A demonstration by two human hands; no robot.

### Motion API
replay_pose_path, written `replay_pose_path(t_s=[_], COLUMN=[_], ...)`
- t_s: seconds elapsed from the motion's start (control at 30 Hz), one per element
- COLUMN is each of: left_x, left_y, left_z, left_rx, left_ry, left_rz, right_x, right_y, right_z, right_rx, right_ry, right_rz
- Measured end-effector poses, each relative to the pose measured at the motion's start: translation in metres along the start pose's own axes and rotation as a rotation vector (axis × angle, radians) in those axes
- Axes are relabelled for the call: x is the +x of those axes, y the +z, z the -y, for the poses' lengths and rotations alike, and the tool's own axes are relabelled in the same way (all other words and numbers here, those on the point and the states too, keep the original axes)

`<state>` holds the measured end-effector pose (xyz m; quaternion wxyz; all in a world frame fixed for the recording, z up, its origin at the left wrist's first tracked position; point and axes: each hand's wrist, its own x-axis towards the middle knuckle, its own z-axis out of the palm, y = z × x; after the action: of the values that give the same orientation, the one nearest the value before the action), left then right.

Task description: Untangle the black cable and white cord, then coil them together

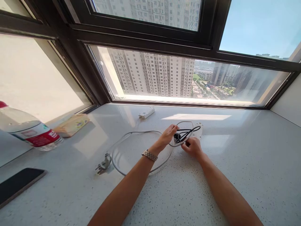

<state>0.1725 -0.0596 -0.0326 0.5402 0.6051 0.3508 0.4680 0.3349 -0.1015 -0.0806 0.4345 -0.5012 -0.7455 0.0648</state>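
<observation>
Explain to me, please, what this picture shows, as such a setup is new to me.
There is no machine: a person is working bare-handed, seen from a camera worn on their head, facing forward and down. The left hand and the right hand are at a bundled black cable; the exact grip is partly hidden. A grey cable loops over the pale speckled surface, with a grey plug beside it. To the left are a bottle, a soft packet and a phone; a small white box sits near the window.

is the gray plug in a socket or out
Out: the gray plug lies on the speckled counter, its prongs bare with nothing fitted over them.
</observation>
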Motion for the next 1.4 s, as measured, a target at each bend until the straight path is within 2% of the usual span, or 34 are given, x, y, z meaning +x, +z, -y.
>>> replay_pose_path(t_s=[0.2,0.4,0.53,0.6,0.7,0.8,0.9,1.03,1.13,1.2,1.3,1.4], left_x=[-0.001,-0.002,-0.006,-0.008,-0.013,-0.018,-0.023,-0.024,-0.021,-0.017,-0.012,-0.008], left_y=[0.007,0.002,0.001,0.001,0.002,0.002,0.004,0.006,0.005,0.002,-0.003,-0.009], left_z=[-0.003,-0.009,-0.01,-0.012,-0.02,-0.032,-0.043,-0.049,-0.048,-0.046,-0.044,-0.046], left_rx=[0.219,0.425,0.553,0.576,0.612,0.737,0.882,0.985,0.917,0.777,0.462,0.152], left_ry=[-0.005,0.107,0.155,0.179,0.224,0.212,0.218,0.313,0.329,0.298,0.239,0.213], left_rz=[-0.093,-0.11,-0.17,-0.144,-0.001,0.086,0.103,0.033,0.005,-0.037,-0.2,-0.359], right_x=[0.0,0.001,0.001,0.002,0.003,0.003,0.003,0.001,0.002,0.002,0.003,0.004], right_y=[0.001,-0.002,-0.005,-0.005,-0.005,-0.003,-0.002,-0.002,-0.003,-0.005,-0.007,-0.009], right_z=[-0.004,-0.003,0.001,0.003,0.002,-0.001,-0.005,-0.008,-0.007,-0.006,-0.004,-0.004], right_rx=[-0.007,0.067,0.156,0.185,0.221,0.257,0.275,0.262,0.177,0.053,-0.106,-0.155], right_ry=[0.034,0.075,0.068,0.055,0.069,0.071,0.04,0.04,0.042,0.066,0.127,0.157], right_rz=[-0.107,-0.247,-0.314,-0.327,-0.336,-0.325,-0.277,-0.247,-0.192,-0.122,-0.015,0.061])
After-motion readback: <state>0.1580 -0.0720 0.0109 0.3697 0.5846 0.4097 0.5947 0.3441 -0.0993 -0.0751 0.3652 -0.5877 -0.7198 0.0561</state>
